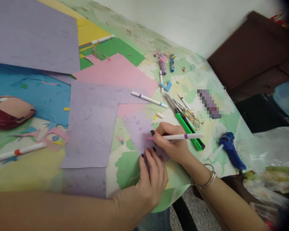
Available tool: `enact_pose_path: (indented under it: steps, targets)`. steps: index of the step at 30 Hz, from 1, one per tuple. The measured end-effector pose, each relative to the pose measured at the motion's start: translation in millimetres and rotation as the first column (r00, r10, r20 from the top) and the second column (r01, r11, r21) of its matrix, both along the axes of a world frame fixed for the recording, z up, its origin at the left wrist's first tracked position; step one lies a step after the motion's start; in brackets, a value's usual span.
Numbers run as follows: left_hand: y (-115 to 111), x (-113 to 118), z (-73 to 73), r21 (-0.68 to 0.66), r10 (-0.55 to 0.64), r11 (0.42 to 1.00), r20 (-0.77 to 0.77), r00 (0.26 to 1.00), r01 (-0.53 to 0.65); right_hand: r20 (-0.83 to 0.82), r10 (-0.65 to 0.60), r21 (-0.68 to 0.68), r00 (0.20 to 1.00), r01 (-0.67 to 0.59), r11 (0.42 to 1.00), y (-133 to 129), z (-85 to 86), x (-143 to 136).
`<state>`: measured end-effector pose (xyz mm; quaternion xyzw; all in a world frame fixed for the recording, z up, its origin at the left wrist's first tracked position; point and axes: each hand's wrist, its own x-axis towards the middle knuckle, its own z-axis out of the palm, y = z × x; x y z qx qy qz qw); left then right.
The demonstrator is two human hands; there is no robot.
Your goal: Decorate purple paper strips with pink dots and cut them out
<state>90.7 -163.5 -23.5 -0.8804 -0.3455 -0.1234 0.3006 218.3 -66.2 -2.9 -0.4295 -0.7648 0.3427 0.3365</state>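
My right hand is closed in a writing grip on a white felt-tip pen with a purple band. The pink tip of the pen points at a narrow purple paper strip. A few small pink rings are drawn on the strip's upper part. My left hand lies on the strip's lower end with fingers stretched out, pressing it to the table; that end is partly hidden. A green utility knife and gold-handled scissors lie just beyond my right hand.
Larger purple sheets, a pink sheet and a blue sheet spread to the left. A dark red and pink case sits far left. A blue glue gun lies near the table's right edge. Several capped pens and paper scraps are scattered about.
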Motion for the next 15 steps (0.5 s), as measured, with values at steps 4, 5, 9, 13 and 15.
enact_pose_path:
  steps: [4,5,9,13,15]
  targets:
    - [-0.4,0.1,0.3,0.002,0.006,1.0,0.0,1.0,-0.006,-0.003,-0.004,0.041,1.0,0.004,0.999,1.2,-1.4,0.1]
    - [-0.5,0.1,0.2,0.0,0.008,1.0,-0.002,1.0,-0.008,-0.005,-0.002,0.051,1.0,0.002,0.999,1.5,-1.6,0.2]
    - [-0.4,0.2,-0.8,-0.001,-0.001,1.0,0.0,1.0,0.001,-0.012,0.018,0.054,1.0,-0.017,0.998,1.2,-1.2,0.5]
    - [0.0,0.1,-1.1,0.006,-0.002,1.0,0.007,1.0,0.002,-0.015,0.01,0.011,1.0,-0.01,1.0,0.1,0.2,0.6]
    - [0.1,0.0,-0.9,0.004,0.001,1.0,0.006,1.0,-0.001,-0.014,-0.002,0.01,1.0,0.002,1.0,0.0,0.0,0.6]
